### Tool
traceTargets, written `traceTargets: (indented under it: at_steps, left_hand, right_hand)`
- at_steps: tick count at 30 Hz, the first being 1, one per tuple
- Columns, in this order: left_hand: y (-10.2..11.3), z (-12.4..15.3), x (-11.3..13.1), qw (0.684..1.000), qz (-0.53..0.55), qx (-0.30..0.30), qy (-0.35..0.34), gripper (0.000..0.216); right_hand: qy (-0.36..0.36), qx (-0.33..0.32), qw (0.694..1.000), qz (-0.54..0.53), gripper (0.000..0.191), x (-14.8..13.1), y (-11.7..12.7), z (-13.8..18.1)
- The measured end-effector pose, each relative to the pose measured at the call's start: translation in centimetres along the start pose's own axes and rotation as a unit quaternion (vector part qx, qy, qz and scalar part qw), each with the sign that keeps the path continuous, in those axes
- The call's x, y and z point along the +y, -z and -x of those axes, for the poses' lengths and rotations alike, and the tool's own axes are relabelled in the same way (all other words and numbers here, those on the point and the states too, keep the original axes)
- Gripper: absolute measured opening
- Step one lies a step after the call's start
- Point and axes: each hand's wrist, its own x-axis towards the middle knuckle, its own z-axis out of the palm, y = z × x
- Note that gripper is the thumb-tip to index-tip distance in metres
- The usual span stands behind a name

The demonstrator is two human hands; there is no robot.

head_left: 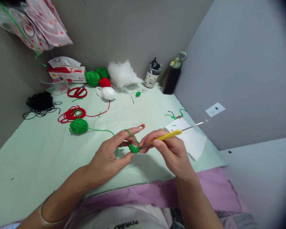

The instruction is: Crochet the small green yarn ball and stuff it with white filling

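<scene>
My left hand [111, 156] pinches a small green crocheted piece [133, 148] between thumb and fingers, with the green yarn strand running over my raised index finger. My right hand [168, 149] is closed on a yellow-handled crochet hook [171, 135], whose metal tip is pushed into the green piece. The strand leads back to a green yarn ball [78, 126] lying on the pale green table [38, 165] to the left.
At the back stand more green yarn balls [92, 78], a red ball [105, 82], white stuffing [122, 74], a tissue box [66, 73], a jar [152, 76] and a bottle [173, 74]. Red yarn [71, 114], black yarn [40, 102] and white paper [190, 138] lie nearby.
</scene>
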Motion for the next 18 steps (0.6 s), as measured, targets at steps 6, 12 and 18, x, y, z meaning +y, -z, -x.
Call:
traceTargets:
  at_steps: [6,12,18]
  left_hand:
    - [-0.5,-0.2,-0.3,0.999,0.008,0.011,0.045,0.058]
    - [-0.6,-0.2,0.4,0.996,0.056,0.03,0.07,0.058]
    - [-0.6,0.1,0.9,0.991,0.114,0.035,0.064,0.058]
  right_hand:
    - [0.068,-0.036,0.987,0.142,0.017,0.3,-0.2,-0.1]
    - [0.116,0.0,0.991,0.07,0.019,1.1,-0.7,0.2]
    - [0.027,0.074,0.986,-0.144,0.02,1.7,-1.2,0.4]
